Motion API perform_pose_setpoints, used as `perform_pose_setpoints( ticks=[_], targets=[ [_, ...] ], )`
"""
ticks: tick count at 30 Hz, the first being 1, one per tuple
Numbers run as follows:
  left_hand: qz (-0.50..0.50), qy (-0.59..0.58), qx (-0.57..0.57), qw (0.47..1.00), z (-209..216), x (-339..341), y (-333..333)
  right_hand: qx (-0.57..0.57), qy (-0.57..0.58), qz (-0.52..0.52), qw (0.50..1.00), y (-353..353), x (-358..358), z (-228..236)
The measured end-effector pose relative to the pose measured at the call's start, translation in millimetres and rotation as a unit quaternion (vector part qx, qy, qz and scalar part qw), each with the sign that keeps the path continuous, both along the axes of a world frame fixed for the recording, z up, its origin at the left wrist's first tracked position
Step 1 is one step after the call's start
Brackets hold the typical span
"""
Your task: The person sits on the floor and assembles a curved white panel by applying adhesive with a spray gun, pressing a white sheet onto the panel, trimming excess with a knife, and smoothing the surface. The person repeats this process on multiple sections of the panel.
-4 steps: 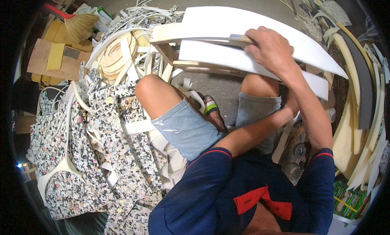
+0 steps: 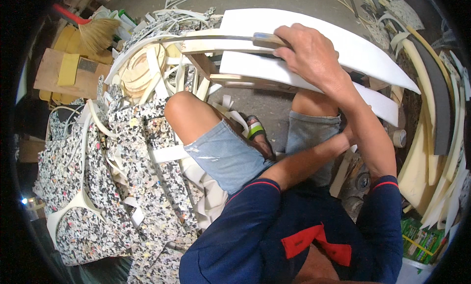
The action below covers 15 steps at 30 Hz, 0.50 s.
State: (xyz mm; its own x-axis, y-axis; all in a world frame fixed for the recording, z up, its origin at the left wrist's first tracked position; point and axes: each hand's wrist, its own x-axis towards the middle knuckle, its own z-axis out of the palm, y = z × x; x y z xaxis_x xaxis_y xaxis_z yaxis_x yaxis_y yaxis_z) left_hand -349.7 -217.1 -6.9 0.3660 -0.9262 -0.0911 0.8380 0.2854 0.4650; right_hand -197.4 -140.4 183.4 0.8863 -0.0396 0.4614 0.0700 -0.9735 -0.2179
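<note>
Grey concrete floor (image 2: 274,109) underneath it all. Speckled foam sheets (image 2: 98,186) piled at the left, white foam strips (image 2: 162,33) tangled beyond, a broom (image 2: 95,31) and cardboard (image 2: 54,73) further out.

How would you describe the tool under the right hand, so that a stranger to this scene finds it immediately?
Start at the big curved white foam panel lying across the wooden frame at the top of the picture. The right hand rests on it, fingers on a long knife with a wooden handle. Unlike the loose white foam strips nearby, its thin dark blade runs leftward along the panel's edge.
</note>
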Motion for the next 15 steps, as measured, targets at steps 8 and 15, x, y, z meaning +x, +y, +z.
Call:
perform_pose_setpoints(
  ticks=[8,15],
  targets=[
    [0.282,-0.848,0.124,0.431,26,23,133,0.190,-0.159,-0.098,0.964,-72,-144,81],
    [0.385,-0.288,0.098,0.871,99,130,264,0.211,-0.236,-0.382,0.868,-128,-289,-33]
  ],
)
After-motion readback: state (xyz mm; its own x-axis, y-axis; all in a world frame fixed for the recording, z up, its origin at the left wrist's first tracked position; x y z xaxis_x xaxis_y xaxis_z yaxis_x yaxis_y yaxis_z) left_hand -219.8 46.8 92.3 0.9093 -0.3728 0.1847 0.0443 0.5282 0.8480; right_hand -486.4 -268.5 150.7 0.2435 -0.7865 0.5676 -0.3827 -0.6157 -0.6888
